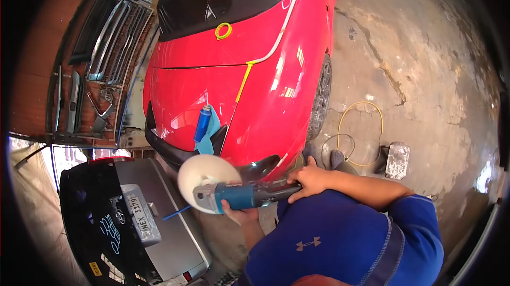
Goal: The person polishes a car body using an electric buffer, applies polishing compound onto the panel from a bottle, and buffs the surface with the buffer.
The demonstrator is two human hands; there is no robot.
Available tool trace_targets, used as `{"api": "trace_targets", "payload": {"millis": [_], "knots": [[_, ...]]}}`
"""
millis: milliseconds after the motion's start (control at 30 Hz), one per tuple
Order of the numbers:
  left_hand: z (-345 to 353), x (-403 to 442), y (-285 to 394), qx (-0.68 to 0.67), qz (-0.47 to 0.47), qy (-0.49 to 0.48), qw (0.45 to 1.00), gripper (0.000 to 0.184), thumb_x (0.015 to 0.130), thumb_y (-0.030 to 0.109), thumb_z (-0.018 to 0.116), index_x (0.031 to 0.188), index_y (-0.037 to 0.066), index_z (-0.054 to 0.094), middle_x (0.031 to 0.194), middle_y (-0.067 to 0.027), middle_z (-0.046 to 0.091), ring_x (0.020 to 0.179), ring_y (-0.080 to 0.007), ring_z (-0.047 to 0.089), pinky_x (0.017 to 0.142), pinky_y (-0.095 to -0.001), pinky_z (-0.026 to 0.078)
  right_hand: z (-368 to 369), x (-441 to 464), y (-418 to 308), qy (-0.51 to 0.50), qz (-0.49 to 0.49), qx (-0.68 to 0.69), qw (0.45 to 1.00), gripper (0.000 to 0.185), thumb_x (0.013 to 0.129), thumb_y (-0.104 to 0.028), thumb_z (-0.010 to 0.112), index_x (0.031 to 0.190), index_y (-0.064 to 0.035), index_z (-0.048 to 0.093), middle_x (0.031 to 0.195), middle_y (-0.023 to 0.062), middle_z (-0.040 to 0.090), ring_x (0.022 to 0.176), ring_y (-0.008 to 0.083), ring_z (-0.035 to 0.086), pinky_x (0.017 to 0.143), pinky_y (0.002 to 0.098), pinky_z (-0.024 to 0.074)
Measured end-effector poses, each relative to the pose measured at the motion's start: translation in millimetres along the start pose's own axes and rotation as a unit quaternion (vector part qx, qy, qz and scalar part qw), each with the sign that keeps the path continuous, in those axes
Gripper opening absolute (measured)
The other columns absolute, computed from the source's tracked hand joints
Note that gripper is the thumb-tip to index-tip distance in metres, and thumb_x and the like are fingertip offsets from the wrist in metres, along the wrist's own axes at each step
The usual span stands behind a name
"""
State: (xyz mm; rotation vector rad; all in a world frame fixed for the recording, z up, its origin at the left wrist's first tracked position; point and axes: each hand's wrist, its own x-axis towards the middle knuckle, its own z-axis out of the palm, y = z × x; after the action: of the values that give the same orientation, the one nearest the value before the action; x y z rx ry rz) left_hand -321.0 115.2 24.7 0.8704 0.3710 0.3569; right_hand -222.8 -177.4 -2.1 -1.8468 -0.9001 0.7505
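I hold a blue and black polisher with a round cream pad in front of my chest. My right hand is closed round its black rear handle. My left hand grips the blue body near the pad, partly hidden under it. The pad appears just off the front corner of the red car; I cannot tell whether it touches. A blue spray can lies on a teal cloth on the hood. A roll of yellow tape rests near the windshield.
A grey vehicle stands at the lower left. Car grilles and trim hang on the left wall. A yellow hose loops on the concrete floor near my feet, beside a worn block. Yellow tape runs along the hood seam.
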Motion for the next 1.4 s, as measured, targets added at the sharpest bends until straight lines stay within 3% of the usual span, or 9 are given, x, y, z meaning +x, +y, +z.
{"api": "trace_targets", "payload": {"millis": [100, 200, 333, 433, 567, 600, 767, 1067, 1400], "knots": [[6, -12, 13, 0.049, 0.054, 0.021, 0.997, 0.084, 0.089, 0.061, 0.075, 0.147, 0.004, 0.054, 0.136, -0.0155, 0.064, 0.127, -0.0337, 0.064, 0.112, -0.0564, 0.052, 29, 7, 18, 0.053, -0.113, 0.065, 0.990, 0.075, 0.083, -0.060, 0.085, 0.122, 0.0019, 0.069, 0.107, 0.0228, 0.077, 0.107, 0.0424, 0.072, 0.092, 0.0467, 0.0574], [1, -33, 26, 0.094, 0.048, 0.051, 0.993, 0.084, 0.089, 0.060, 0.076, 0.148, 0.004, 0.053, 0.136, -0.0163, 0.065, 0.126, -0.0332, 0.064, 0.112, -0.0543, 0.052, 40, 19, 5, -0.020, -0.108, 0.047, 0.993, 0.073, 0.081, -0.056, 0.087, 0.122, 0.0018, 0.069, 0.117, 0.0248, 0.075, 0.110, 0.0419, 0.072, 0.092, 0.0495, 0.0567], [-9, -40, -7, 0.116, 0.027, 0.090, 0.989, 0.065, 0.100, 0.046, 0.068, 0.146, 0.003, 0.055, 0.133, -0.0159, 0.067, 0.124, -0.0323, 0.065, 0.111, -0.0515, 0.053, 59, 37, -4, -0.073, -0.091, 0.030, 0.993, 0.073, 0.081, -0.056, 0.088, 0.123, 0.0015, 0.071, 0.106, 0.0257, 0.076, 0.102, 0.0426, 0.074, 0.090, 0.0508, 0.0568], [-38, -30, -31, 0.140, -0.026, 0.107, 0.984, 0.057, 0.105, 0.042, 0.064, 0.145, 0.003, 0.056, 0.133, -0.0151, 0.068, 0.125, -0.0319, 0.065, 0.113, -0.0512, 0.051, 80, 27, 12, -0.022, -0.093, 0.073, 0.993, 0.075, 0.081, -0.058, 0.087, 0.125, 0.0006, 0.071, 0.112, 0.0269, 0.076, 0.106, 0.0414, 0.074, 0.092, 0.0498, 0.0568], [-60, -23, -59, 0.139, -0.098, 0.099, 0.980, 0.057, 0.104, 0.041, 0.065, 0.146, 0.004, 0.055, 0.137, -0.0129, 0.066, 0.128, -0.0305, 0.063, 0.115, -0.0500, 0.049, 115, 23, 31, -0.069, 0.101, 0.064, 0.990, 0.078, 0.080, -0.070, 0.082, 0.112, 0.0014, 0.077, 0.103, 0.0265, 0.077, 0.098, 0.0431, 0.075, 0.090, 0.0490, 0.0583], [-67, -19, -63, 0.113, -0.146, 0.098, 0.978, 0.063, 0.099, 0.035, 0.073, 0.149, 0.003, 0.051, 0.136, -0.0141, 0.064, 0.126, -0.0315, 0.064, 0.112, -0.0516, 0.052, 120, 15, 27, -0.041, 0.098, 0.072, 0.992, 0.080, 0.080, -0.073, 0.080, 0.106, 0.0027, 0.078, 0.098, 0.0271, 0.077, 0.094, 0.0445, 0.075, 0.088, 0.0497, 0.0589], [-86, -13, -86, 0.124, -0.245, 0.102, 0.956, 0.068, 0.096, 0.046, 0.073, 0.146, 0.004, 0.053, 0.137, -0.0141, 0.064, 0.128, -0.0329, 0.063, 0.113, -0.0522, 0.050, 154, 0, 30, 0.023, 0.221, 0.051, 0.974, 0.083, 0.079, -0.072, 0.081, 0.109, 0.0047, 0.075, 0.099, 0.0297, 0.076, 0.099, 0.0457, 0.075, 0.090, 0.0526, 0.0592], [-31, 53, -133, 0.129, -0.270, 0.006, 0.954, 0.060, 0.096, 0.038, 0.074, 0.142, 0.004, 0.056, 0.133, -0.0130, 0.066, 0.125, -0.0292, 0.065, 0.111, -0.0476, 0.051, 91, -12, 41, 0.118, 0.285, 0.107, 0.945, 0.078, 0.081, -0.067, 0.083, 0.109, 0.0058, 0.073, 0.103, 0.0303, 0.076, 0.103, 0.0459, 0.074, 0.094, 0.0511, 0.0582], [157, 174, -212, 0.211, -0.296, -0.109, 0.925, 0.056, 0.098, 0.043, 0.073, 0.136, 0.004, 0.060, 0.127, -0.0123, 0.069, 0.121, -0.0275, 0.066, 0.110, -0.0464, 0.051, -48, -15, 84, 0.337, 0.284, 0.122, 0.889, 0.069, 0.080, -0.057, 0.091, 0.097, 0.0067, 0.073, 0.073, 0.0228, 0.072, 0.074, 0.0388, 0.076, 0.072, 0.0487, 0.0589]]}}
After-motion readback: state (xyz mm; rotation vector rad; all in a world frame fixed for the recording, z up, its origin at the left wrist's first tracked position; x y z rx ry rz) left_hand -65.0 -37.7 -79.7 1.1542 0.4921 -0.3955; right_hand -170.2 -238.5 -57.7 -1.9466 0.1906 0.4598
